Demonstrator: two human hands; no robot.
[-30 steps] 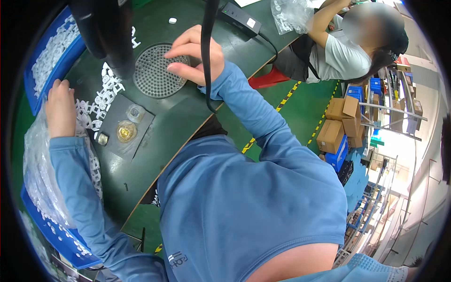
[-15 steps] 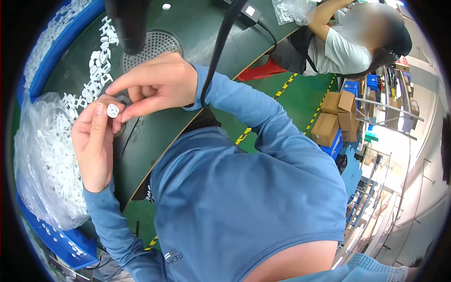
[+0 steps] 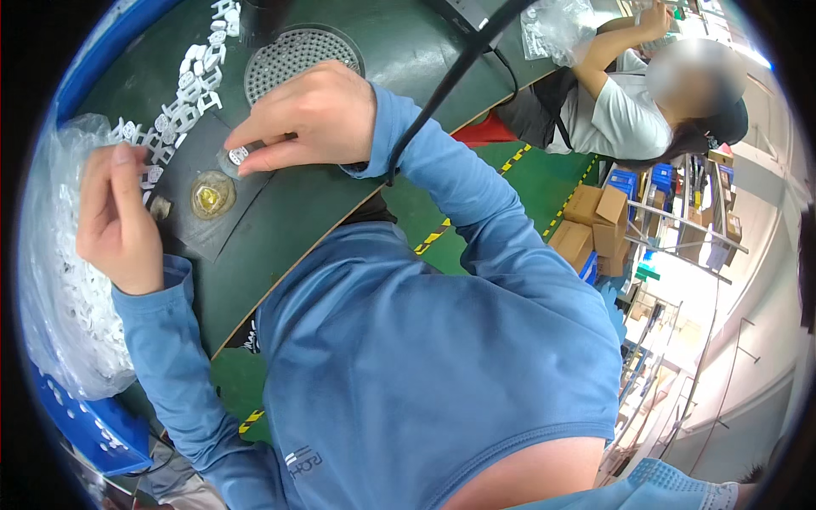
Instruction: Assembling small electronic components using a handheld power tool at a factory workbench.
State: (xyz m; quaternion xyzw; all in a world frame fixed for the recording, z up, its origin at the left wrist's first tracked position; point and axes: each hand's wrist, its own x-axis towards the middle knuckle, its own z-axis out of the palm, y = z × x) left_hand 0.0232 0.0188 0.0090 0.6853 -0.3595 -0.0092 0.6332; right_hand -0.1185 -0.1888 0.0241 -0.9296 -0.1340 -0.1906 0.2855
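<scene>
Between thumb and forefinger, my right hand (image 3: 313, 119) pinches a small round white plastic part (image 3: 237, 155) with holes in its face. It is held just above a dark sheet (image 3: 191, 225), close to a small round dish (image 3: 212, 195) with something yellow in its middle. My left hand (image 3: 123, 217) is at the near end of a row of white plastic parts (image 3: 189, 89), its fingers curled together. White pieces show beside those fingertips; whether one is gripped is hidden. A clear plastic bag (image 3: 72, 289) full of white parts lies behind the left hand.
A perforated round metal plate (image 3: 297, 64) lies on the green table (image 3: 399, 127). A black cable (image 3: 438, 93) passes over my right forearm. Blue bins (image 3: 93, 429) border the left side. Across the table's far right, a co-worker (image 3: 612, 102) sits near clear bags (image 3: 557, 30).
My hands have moved apart. The round white part now shows in my right fingers, and my left hand has shifted left to the white parts. The dish has come into view.
</scene>
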